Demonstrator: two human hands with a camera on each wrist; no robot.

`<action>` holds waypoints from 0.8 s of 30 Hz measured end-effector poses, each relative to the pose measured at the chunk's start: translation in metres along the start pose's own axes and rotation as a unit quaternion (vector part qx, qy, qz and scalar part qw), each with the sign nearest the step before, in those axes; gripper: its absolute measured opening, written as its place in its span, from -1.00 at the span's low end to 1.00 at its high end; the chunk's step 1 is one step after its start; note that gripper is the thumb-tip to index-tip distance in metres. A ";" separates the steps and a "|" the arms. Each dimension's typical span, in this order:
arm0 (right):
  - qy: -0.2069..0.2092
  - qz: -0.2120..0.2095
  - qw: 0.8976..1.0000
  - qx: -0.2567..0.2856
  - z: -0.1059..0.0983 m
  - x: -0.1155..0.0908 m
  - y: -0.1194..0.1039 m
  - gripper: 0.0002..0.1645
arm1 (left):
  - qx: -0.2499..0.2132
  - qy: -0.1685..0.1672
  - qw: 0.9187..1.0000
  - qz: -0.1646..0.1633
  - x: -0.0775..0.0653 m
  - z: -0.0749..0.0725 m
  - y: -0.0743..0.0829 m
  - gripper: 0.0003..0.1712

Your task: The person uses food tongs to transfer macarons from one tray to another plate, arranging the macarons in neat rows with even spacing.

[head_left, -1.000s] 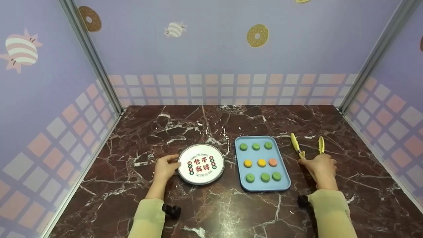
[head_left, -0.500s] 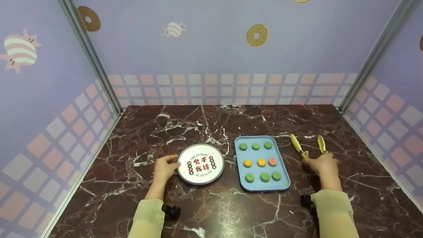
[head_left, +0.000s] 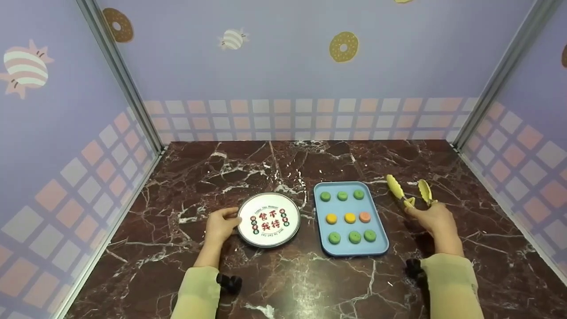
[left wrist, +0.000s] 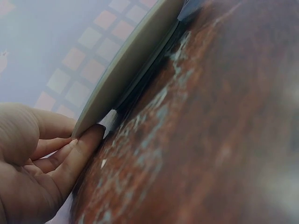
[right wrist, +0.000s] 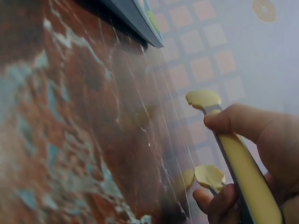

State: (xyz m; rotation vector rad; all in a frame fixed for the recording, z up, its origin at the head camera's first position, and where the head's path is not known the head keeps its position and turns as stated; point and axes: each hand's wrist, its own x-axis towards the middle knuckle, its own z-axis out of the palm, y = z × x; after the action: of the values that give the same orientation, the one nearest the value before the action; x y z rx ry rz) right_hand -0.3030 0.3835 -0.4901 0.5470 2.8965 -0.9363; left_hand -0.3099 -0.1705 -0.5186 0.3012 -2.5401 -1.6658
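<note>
A white round plate (head_left: 269, 241) with red lettering lies left of centre on the marble table. My left hand (head_left: 220, 225) pinches its left rim; in the left wrist view the thumb and fingers (left wrist: 60, 163) sit above and below the plate edge (left wrist: 126, 65). On the right, my right hand (head_left: 436, 218) grips yellow tongs (head_left: 396, 188), whose two tips spread apart and point away from me. In the right wrist view the thumb lies along one arm of the tongs (right wrist: 243, 172), with fingers by the other.
Between the hands lies a blue tray (head_left: 342, 254) bearing rows of small discs, several green (head_left: 334, 238), two yellow (head_left: 350, 217) and one orange (head_left: 365, 217). Patterned walls (head_left: 283, 66) enclose the dark marble table (head_left: 248, 164) at the back and sides.
My right hand has shifted slightly right with the tongs, and their tips have drawn a little nearer each other. The left hand and plate stay in place.
</note>
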 end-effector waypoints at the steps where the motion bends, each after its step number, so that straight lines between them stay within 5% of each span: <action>1: 0.001 -0.007 1.000 0.002 0.000 0.000 0.000 0.19 | 0.001 0.001 1.000 0.000 0.000 0.000 0.000 -0.54; 11: 0.007 -0.068 0.998 -0.002 0.002 -0.002 -0.005 0.32 | -0.001 -0.003 1.000 0.004 0.000 -0.001 0.000 -0.54; 18: 0.017 -0.119 0.993 -0.013 0.002 -0.005 -0.016 0.04 | 0.029 0.003 0.999 0.016 0.000 -0.002 0.000 -0.56; 24: 0.009 -0.147 0.989 -0.025 0.001 -0.008 -0.025 0.05 | 0.014 -0.003 1.000 0.007 -0.001 -0.002 0.001 -0.56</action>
State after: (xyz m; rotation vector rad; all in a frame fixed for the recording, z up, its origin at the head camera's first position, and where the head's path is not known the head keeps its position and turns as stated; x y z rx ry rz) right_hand -0.3038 0.3617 -0.4755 0.1245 3.0614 -0.8863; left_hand -0.3092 -0.1715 -0.5167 0.2803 -2.5655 -1.6317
